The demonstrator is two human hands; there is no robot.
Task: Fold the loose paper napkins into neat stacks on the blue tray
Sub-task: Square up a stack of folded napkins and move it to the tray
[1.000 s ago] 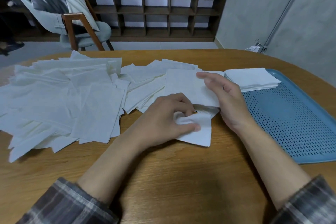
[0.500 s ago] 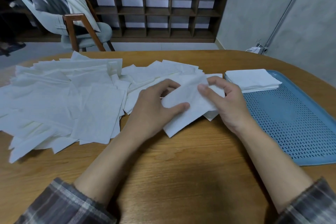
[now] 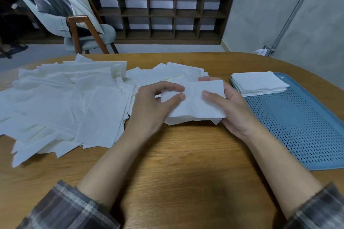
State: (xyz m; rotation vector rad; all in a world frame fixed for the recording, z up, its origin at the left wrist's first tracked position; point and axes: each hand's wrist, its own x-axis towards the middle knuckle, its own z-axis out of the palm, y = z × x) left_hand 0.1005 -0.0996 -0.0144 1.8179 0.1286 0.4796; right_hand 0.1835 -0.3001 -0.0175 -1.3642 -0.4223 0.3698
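Both hands hold one folded white napkin [image 3: 195, 106] just above the wooden table [image 3: 176, 163]. My left hand [image 3: 152, 106] pinches its left edge between thumb and fingers. My right hand [image 3: 232, 109] grips its right side, thumb on top and fingers underneath. A wide heap of loose unfolded napkins [image 3: 65, 102] covers the table's left half and reaches behind my hands. The blue perforated tray [image 3: 301, 126] lies at the right, with a neat stack of folded napkins [image 3: 258, 82] on its far left corner.
Beyond the table's far edge stand a grey chair with wooden legs [image 3: 81, 29] and a dark wooden shelf unit [image 3: 163, 13]. A grey wall with a pipe [image 3: 297, 9] rises at the right.
The napkin has been folded over into a smaller square and lifted off the table. My left hand moved up from pressing it down, and both hands now hold its sides.
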